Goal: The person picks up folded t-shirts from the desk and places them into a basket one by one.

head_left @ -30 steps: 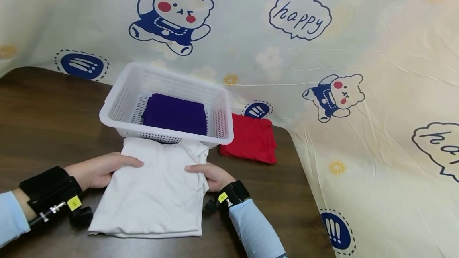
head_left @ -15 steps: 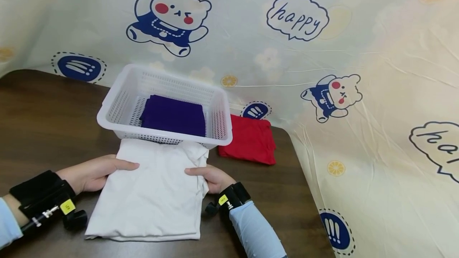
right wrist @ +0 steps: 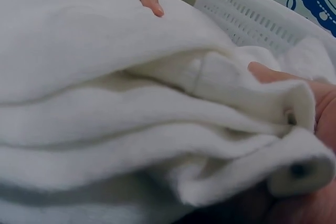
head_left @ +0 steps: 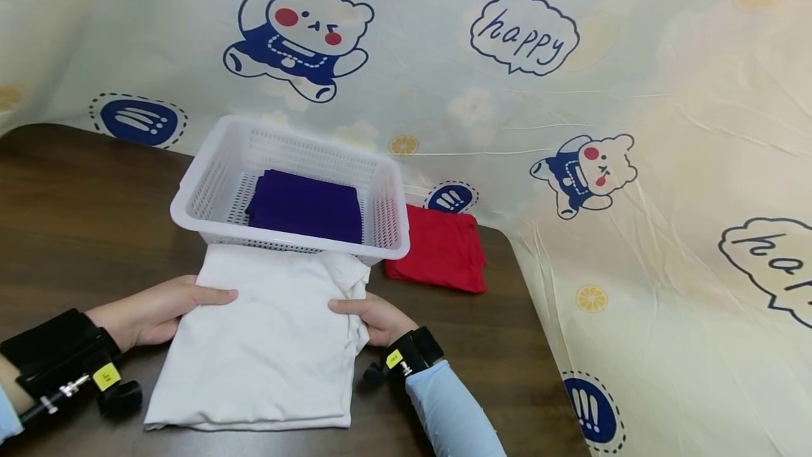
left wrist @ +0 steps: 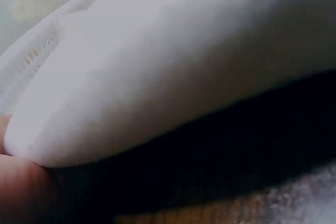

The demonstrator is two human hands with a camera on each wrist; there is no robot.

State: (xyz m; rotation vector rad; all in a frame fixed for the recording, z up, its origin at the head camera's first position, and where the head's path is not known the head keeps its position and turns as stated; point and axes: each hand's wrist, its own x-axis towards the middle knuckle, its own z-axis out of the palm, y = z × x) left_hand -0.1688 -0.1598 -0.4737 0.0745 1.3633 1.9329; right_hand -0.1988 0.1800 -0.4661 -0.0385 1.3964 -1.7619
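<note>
A folded white garment (head_left: 266, 358) lies on the table in front of the basket, its far edge against the basket's near side. My left hand (head_left: 152, 312) grips its left edge, thumb on top and fingers hidden beneath. On the opposite edge, my right hand (head_left: 378, 319) pinches the layers with the thumb above. The right wrist view shows several stacked layers of the garment (right wrist: 79, 40) sagging between the hands, with rolled edges beside the right hand (right wrist: 323, 103). In the left wrist view the garment (left wrist: 173, 72) fills much of the picture, its edge raised over a dark shadow.
A white perforated basket (head_left: 198, 221) stands behind the garment, holding a folded purple cloth (head_left: 304, 206). To its right lies a folded red cloth (head_left: 438, 249). A printed curtain (head_left: 412, 55) hangs along the back and right edges of the brown wooden table (head_left: 76, 231).
My left hand has moved a little to the left, drawing the garment's left edge outward with it. The right hand keeps its hold almost in place. Basket and other cloths stay put.
</note>
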